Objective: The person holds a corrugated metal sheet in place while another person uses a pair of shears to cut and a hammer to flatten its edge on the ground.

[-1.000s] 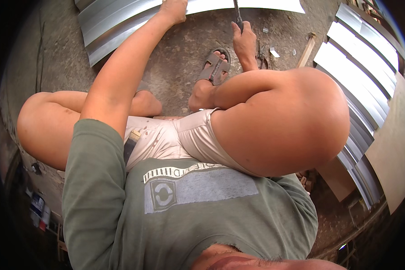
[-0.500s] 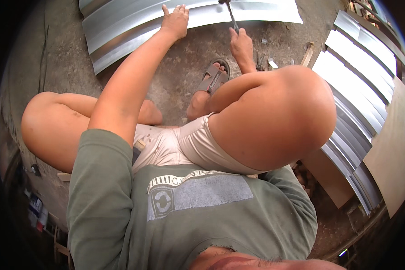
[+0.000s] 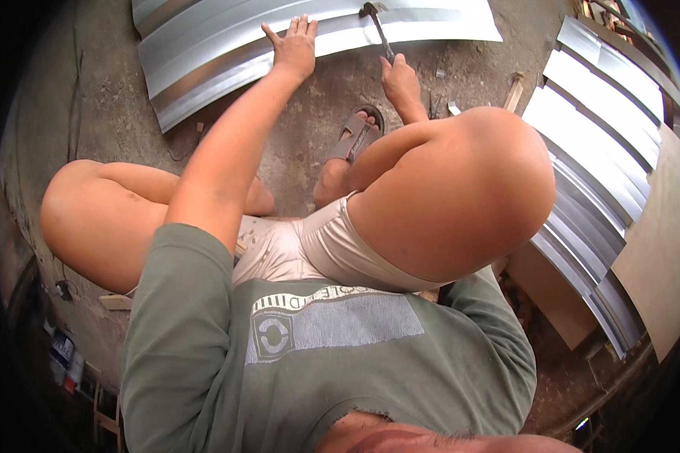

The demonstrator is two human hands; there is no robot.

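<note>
A ribbed, shiny sheet of metal (image 3: 211,57) lies on the ground in front of me, running off the top of the view. My left hand (image 3: 293,51) rests flat on its near edge, fingers spread. In my right hand (image 3: 402,83) is a hammer (image 3: 378,29), gripped by the handle. The hammer's head is over the sheet, to the right of my left hand; whether it touches the metal I cannot tell. My sandalled foot (image 3: 355,136) is on the floor just below the hammer.
More metal sheets (image 3: 593,128) are stacked along the right, beside a tan board (image 3: 657,249). Small metal scraps (image 3: 452,107) and a wooden stick (image 3: 514,92) lie on the concrete floor (image 3: 279,113) near my right knee. A dark cable (image 3: 75,106) runs along the far left.
The hammer's head has come lower into view, over the sheet. My left hand remains on the sheet with its fingers spread a little wider. The view has shifted slightly.
</note>
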